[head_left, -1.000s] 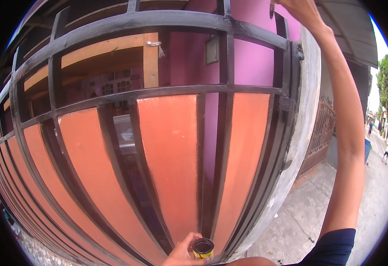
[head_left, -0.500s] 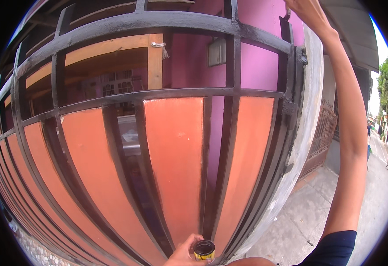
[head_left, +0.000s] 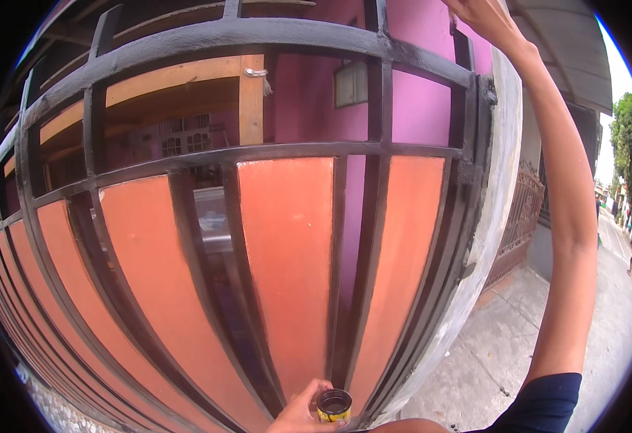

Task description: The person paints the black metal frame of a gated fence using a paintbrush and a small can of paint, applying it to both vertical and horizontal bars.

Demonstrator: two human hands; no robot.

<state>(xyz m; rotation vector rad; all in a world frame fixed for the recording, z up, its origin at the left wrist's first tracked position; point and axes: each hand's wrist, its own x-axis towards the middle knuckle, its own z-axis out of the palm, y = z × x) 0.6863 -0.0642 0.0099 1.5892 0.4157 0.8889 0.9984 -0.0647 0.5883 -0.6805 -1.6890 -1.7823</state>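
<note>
Low in the view, my left hand (head_left: 300,413) is closed around a small open can (head_left: 334,416) with a yellow and black label and dark liquid inside. My right arm reaches up along the right side. At the top edge, my right hand (head_left: 487,20) is bent over the upper end of the gate's last black upright (head_left: 464,58). Its fingers are curled and partly cut off by the picture's edge. A small dark tip shows beneath them, too little to name. The metal gate (head_left: 280,153) has black bars and orange panels (head_left: 287,267).
A pale concrete post (head_left: 502,137) borders the gate on the right. Beyond it are a brown ornate gate (head_left: 519,224), grey pavement (head_left: 485,353) and a street with people far off. Behind the bars stand a wooden frame (head_left: 252,108) and a purple wall (head_left: 420,108).
My right hand has shifted slightly left along the top of the gate. The can stays in my left hand at nearly the same place.
</note>
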